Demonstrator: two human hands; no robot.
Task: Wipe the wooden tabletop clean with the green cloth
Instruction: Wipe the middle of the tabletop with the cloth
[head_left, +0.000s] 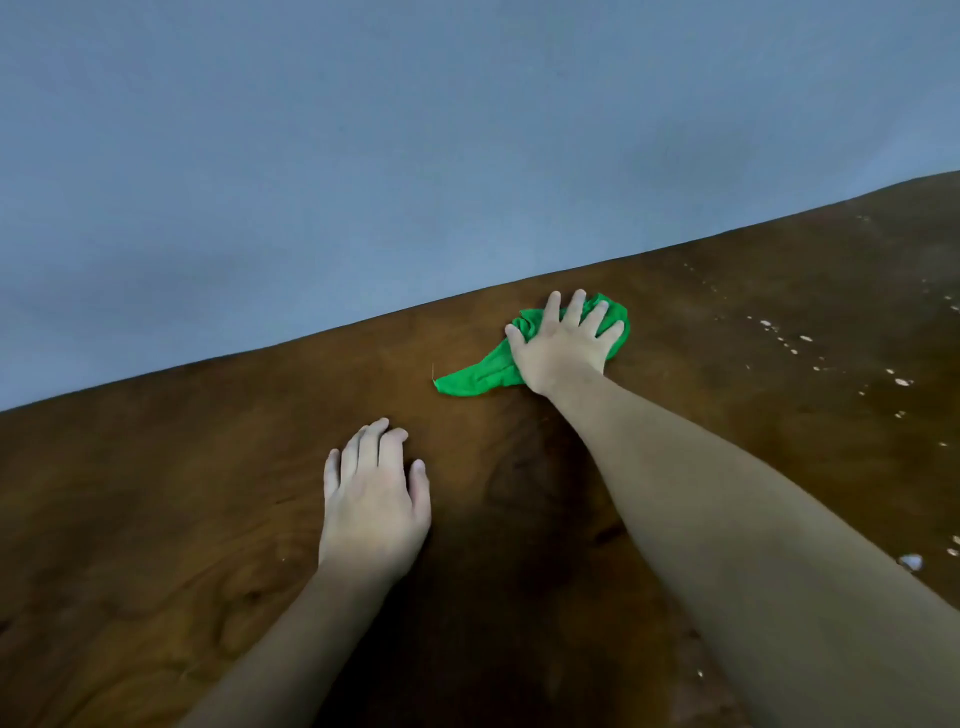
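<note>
Head view: the right hand (563, 345) presses flat on the green cloth (483, 374), fingers (574, 307) spread open, near the table's (208, 493) far edge. The left hand (371, 499) rests palm-down, fingers loosely open, nearer. White specks (805, 339) dot the wood at right.

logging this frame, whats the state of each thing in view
green cloth: bunched, pressed flat on the table under the right hand
right hand: fingers spread, palm down on the cloth
left hand: flat on bare wood, holding nothing
wooden tabletop: white specks still on its right part
</note>
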